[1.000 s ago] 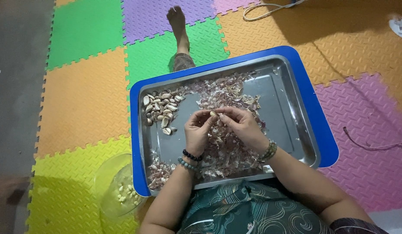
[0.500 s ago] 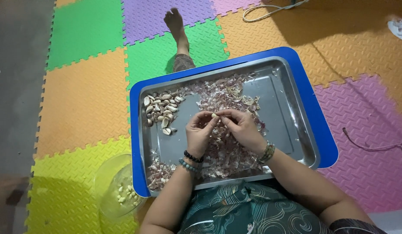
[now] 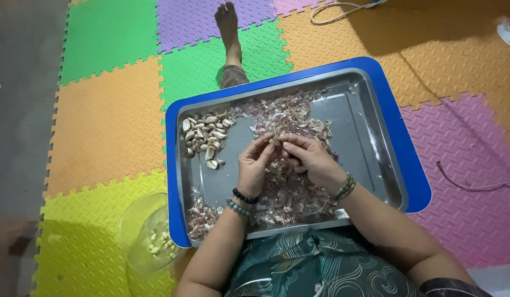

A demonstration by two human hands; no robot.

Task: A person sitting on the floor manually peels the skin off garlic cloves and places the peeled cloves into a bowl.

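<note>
Steel tray (image 3: 370,159) under both hands, left hand (image 3: 255,165) and right hand (image 3: 310,159), fingertips pinching one garlic clove (image 3: 276,142).

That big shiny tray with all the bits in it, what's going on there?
A person sits on a colourful foam mat with a metal tray over their lap. Both hands meet above the middle of it: the left hand and the right hand pinch one garlic clove between the fingertips. Papery skins are heaped under the hands. Unpeeled cloves sit in the tray's far left corner, and a clear bowl beside the tray holds peeled ones.
</note>
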